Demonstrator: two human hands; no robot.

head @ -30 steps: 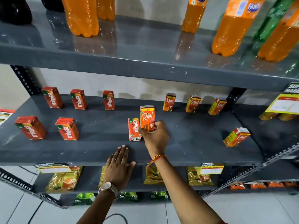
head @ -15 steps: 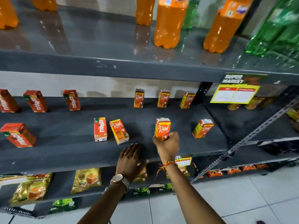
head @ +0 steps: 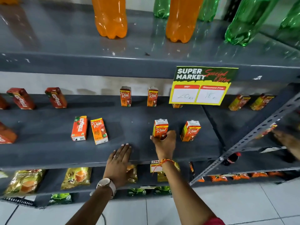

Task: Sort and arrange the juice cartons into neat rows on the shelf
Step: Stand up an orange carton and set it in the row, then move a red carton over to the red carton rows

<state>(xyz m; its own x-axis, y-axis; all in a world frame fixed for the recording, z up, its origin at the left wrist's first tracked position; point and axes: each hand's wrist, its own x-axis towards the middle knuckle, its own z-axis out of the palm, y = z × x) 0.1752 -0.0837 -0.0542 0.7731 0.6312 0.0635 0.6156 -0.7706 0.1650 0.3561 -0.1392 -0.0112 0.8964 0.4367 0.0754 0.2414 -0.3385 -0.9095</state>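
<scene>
My right hand [head: 164,143] grips an orange Real carton [head: 160,128] that stands upright on the grey middle shelf [head: 48,153]. Just to its right stands another Real carton [head: 190,131]. Left of centre, a Maaza carton [head: 79,128] and a tilted Real carton [head: 99,131] stand side by side. Two Real cartons [head: 125,96] [head: 152,96] stand in the back row, with red Maaza cartons [head: 56,97] [head: 21,98] further left. My left hand [head: 119,163] lies flat and open on the shelf's front edge, holding nothing.
A yellow price sign [head: 201,86] hangs from the upper shelf and hides part of the back row. Orange [head: 110,17] and green bottles [head: 248,20] stand above. Another person's hand [head: 287,140] reaches in at the right. A slanted metal brace [head: 253,138] crosses the right bay. Snack packets fill the lower shelves.
My right hand has carried a Real carton rightward along the front row and now holds it beside the rightmost carton. The view has shifted right. My left hand stays on the shelf edge.
</scene>
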